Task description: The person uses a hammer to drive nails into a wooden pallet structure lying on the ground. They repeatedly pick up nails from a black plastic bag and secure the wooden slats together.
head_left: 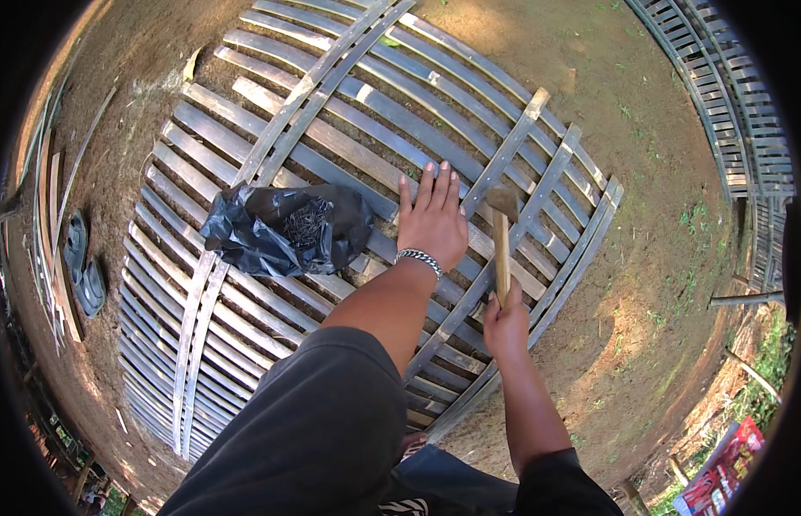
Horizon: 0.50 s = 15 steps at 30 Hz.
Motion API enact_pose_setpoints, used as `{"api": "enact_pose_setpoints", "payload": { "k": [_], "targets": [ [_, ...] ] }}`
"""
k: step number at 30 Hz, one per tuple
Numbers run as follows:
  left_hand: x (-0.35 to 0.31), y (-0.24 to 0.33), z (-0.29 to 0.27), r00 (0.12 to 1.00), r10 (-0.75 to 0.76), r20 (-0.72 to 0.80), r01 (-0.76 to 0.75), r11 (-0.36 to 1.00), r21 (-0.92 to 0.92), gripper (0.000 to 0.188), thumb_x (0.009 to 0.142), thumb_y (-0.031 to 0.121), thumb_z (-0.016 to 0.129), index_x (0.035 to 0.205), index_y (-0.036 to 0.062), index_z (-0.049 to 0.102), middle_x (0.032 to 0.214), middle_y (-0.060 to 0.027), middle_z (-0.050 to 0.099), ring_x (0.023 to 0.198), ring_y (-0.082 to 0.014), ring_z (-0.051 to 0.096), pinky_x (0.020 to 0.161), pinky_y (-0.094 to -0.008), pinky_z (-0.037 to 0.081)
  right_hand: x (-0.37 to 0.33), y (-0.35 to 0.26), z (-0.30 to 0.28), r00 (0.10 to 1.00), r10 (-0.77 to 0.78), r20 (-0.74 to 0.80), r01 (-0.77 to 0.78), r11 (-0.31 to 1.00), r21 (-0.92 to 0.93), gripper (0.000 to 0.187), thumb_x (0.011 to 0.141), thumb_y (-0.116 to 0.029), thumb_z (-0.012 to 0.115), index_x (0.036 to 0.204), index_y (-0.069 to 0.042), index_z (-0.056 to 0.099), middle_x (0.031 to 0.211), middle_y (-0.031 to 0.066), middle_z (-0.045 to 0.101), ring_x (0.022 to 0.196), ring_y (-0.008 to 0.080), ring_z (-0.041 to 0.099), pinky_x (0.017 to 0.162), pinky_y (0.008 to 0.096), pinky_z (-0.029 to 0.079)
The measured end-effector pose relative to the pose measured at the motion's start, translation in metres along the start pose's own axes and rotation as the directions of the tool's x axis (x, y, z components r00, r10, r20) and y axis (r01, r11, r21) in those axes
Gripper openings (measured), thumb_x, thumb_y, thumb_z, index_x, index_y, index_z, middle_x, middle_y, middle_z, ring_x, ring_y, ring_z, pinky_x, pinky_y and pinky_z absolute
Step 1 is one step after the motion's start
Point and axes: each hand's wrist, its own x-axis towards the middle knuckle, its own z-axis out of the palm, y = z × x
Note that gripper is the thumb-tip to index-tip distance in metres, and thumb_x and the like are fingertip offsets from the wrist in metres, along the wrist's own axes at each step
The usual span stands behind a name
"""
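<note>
right now, the right grip (506, 322) wraps around the wooden handle of a hammer (503, 254), its head over a slatted panel (506, 148) on the ground (624, 258), while the left grip (435, 225) lies flat and wide on the slats, near a black plastic bag (250, 243) of nails (306, 222).

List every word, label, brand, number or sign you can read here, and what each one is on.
No text here is clear enough to quote.
Red printed item, lower right: marks too small and blurred to read.
Dark clothing: white marks at the bottom edge, cut off and unreadable.
Hammer, black plastic bag, slatted panel: no lettering visible.
</note>
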Motion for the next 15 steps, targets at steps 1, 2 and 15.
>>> {"api": "enact_pose_setpoints", "payload": {
  "k": [1,2,15],
  "targets": [
    [-0.001,0.000,0.001,1.000,-0.001,0.001,0.001,1.000,0.006,0.061,0.104,0.032,0.040,0.159,0.0055,0.038,0.171,-0.0095,0.026,0.160,-0.0281,0.015,0.128,-0.0593,0.005,-0.003,-0.006,-0.011,1.000,-0.025,-0.010,0.025,1.000,-0.017,0.041,0.099,-0.009,0.061,0.138,-0.002,0.050,0.096,0.0247,0.069,0.087,0.0415,0.071,0.073,0.0459,0.053],
    [-0.004,0.001,0.001,1.000,-0.004,0.012,0.004,1.000,0.008,0.061,0.104,0.032,0.040,0.159,0.0055,0.038,0.171,-0.0094,0.026,0.160,-0.0282,0.015,0.128,-0.0591,0.005,-0.006,-0.013,-0.016,0.991,-0.074,-0.109,0.078,0.996,0.036,0.040,0.099,-0.009,0.061,0.137,-0.001,0.050,0.097,0.0241,0.068,0.085,0.0407,0.070,0.072,0.0451,0.053],
    [-0.003,-0.003,-0.004,1.000,0.010,-0.003,-0.010,0.999,-0.037,0.061,0.102,0.029,0.041,0.157,0.0048,0.040,0.170,-0.0090,0.027,0.160,-0.0284,0.016,0.128,-0.0580,0.004,-0.014,0.005,-0.007,0.993,0.096,-0.064,-0.080,0.975,0.207,0.030,0.100,-0.012,0.064,0.125,-0.003,0.050,0.087,0.0171,0.064,0.066,0.0303,0.065,0.061,0.0463,0.052]
  ]
}}
